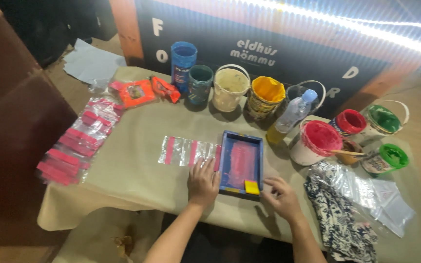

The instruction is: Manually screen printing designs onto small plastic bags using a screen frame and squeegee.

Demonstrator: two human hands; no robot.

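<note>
1. Beige cloth covers the surface (137, 180), which stands before a dark board with pale lettering and a strip of bright lights along its top.
2. At the middle of the surface lies a small blue printing frame (241, 162), its mesh stained pink, with a yellow block (252, 187) resting on its near right corner.
3. The left hand (203, 182) lies flat, palm down and fingers spread, just beside the frame's left edge; its fingertips touch the clear plastic bags (187, 151) with pink strips that run under that edge. It grips nothing.
4. The right hand (281, 196) rests on the cloth just right of the frame's near corner, fingers loosely bent and pointing toward the yellow block; it holds nothing, and I cannot tell whether a fingertip touches the frame.
5. Behind the frame stands a row of paint containers: a tall blue tub (183, 63), a dark green jar (200, 83), a cream bucket (230, 87) and a yellow bucket (265, 96).
6. A clear plastic bottle (292, 114) with a blue cap stands just right of the yellow bucket.
7. Further right are a pink-red bucket (316, 141), a red jar (349, 122) and two green pots (385, 158).
8. Stacks of pink-strip bags (76, 143) lie along the left edge, with orange packets (135, 92) behind them.
9. A patterned rag (339, 219) and loose clear bags (376, 195) lie at the right.
</note>
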